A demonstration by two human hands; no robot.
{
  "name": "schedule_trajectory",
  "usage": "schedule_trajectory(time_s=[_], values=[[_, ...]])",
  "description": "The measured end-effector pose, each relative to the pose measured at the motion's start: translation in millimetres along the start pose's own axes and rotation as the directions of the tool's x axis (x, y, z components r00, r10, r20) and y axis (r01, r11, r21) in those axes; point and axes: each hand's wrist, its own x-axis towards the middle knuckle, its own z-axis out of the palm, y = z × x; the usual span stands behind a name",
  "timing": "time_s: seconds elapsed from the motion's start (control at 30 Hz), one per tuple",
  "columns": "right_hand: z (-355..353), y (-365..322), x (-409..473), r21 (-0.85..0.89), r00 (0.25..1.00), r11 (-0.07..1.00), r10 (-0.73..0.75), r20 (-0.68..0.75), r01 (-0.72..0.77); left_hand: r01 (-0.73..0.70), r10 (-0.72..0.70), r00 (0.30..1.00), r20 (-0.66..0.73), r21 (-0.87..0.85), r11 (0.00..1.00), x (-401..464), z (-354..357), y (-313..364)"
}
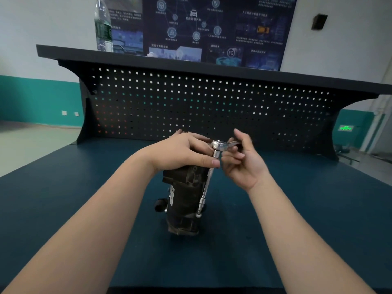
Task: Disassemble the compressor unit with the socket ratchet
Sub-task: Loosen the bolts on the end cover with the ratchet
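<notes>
Dark metal compressor unit (184, 200) upright on blue bench mat (297, 209), left hand (182, 152) clasping its top, right hand (241, 160) pinching chrome socket ratchet (213, 166) at its head, extension running down compressor's side.

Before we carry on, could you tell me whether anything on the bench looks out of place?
Nothing stands out: the compressor stands upright, the left hand steadying it, the ratchet on its extension.
</notes>
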Motion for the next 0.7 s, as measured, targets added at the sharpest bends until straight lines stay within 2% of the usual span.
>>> schedule_trajectory(time_s=[0.07,0.13,0.2,0.23,0.27,0.3,0.33,0.37,0.4,0.43,0.47,0.5,0.53,0.57,0.6,0.63,0.67,0.7], values=[[4.0,3.6,7.1,0.018,0.998,1.000,0.015,-0.064,-0.014,0.004,-0.004,1.000,-0.005,-0.008,1.000,1.2,-0.4,-0.1],[10.3,5.9,2.5,-0.002,0.985,0.997,-0.079,-0.154,0.080,0.011,-0.011,1.000,-0.006,-0.017,1.000,2.1,-0.2,-0.5],[12.5,9.4,-11.3,-0.073,0.936,0.961,-0.276,-0.220,0.266,0.017,-0.017,1.000,-0.013,-0.010,1.000,2.8,0.4,-1.3],[12.6,14.1,-21.3,-0.158,0.878,0.905,-0.422,-0.224,0.395,0.020,-0.020,1.000,-0.018,-0.008,1.000,3.6,0.7,-1.7],[12.1,20.6,-31.9,-0.287,0.785,0.795,-0.593,-0.180,0.535,0.021,-0.021,0.999,-0.024,-0.009,1.000,4.4,1.1,-1.8],[13.5,28.4,-42.8,-0.458,0.647,0.602,-0.759,-0.074,0.654,0.019,-0.019,0.999,-0.029,-0.010,1.000,4.9,1.4,-1.4],[16.9,36.2,-52.7,-0.611,0.513,0.362,-0.854,0.086,0.704,0.018,-0.018,0.999,-0.029,-0.012,1.000,4.7,1.7,-1.0],[18.7,41.4,-57.3,-0.684,0.446,0.179,-0.864,0.234,0.707,0.020,-0.020,1.000,-0.024,-0.020,1.000,4.2,1.7,-1.3],[19.0,41.6,-57.3,-0.711,0.440,0.115,-0.849,0.292,0.694,0.021,-0.022,1.000,-0.017,-0.033,0.999,3.4,1.3,-2.4],[20.3,37.8,-55.1,-0.704,0.484,0.178,-0.835,0.262,0.687,0.022,-0.022,1.000,-0.010,-0.047,0.999,2.4,0.6,-3.6],[19.6,31.0,-50.3,-0.634,0.563,0.353,-0.811,0.159,0.688,0.021,-0.021,1.000,-0.004,-0.054,0.998,1.3,-0.1,-4.3],[16.8,23.1,-43.3,-0.497,0.681,0.575,-0.731,0.045,0.650,0.019,-0.019,1.000,-0.001,-0.053,0.998,0.6,-0.4,-4.1],[13.8,16.6,-36.5,-0.323,0.809,0.773,-0.587,-0.038,0.546,0.017,-0.017,1.000,-0.001,-0.044,0.999,0.0,-0.6,-3.5],[9.8,11.3,-29.8,-0.173,0.904,0.900,-0.418,-0.092,0.399,0.016,-0.016,1.000,-0.005,-0.032,0.999,0.5,-0.4,-2.6],[5.1,7.7,-22.6,-0.064,0.953,0.960,-0.280,-0.118,0.274,0.018,-0.018,1.000,-0.010,-0.025,1.000,1.4,-0.1,-1.8],[3.6,5.8,-17.6,-0.011,0.972,0.980,-0.196,-0.130,0.197,0.021,-0.021,1.000,-0.012,-0.029,0.999,2.0,0.4,-1.1],[3.4,3.9,-14.4,0.001,0.976,0.985,-0.172,-0.133,0.174,0.023,-0.023,1.000,-0.010,-0.037,0.999,2.6,0.8,-1.0],[5.2,4.0,-13.3,-0.031,0.967,0.977,-0.213,-0.141,0.211,0.023,-0.023,1.000,-0.010,-0.045,0.999,3.7,0.6,-1.9]])
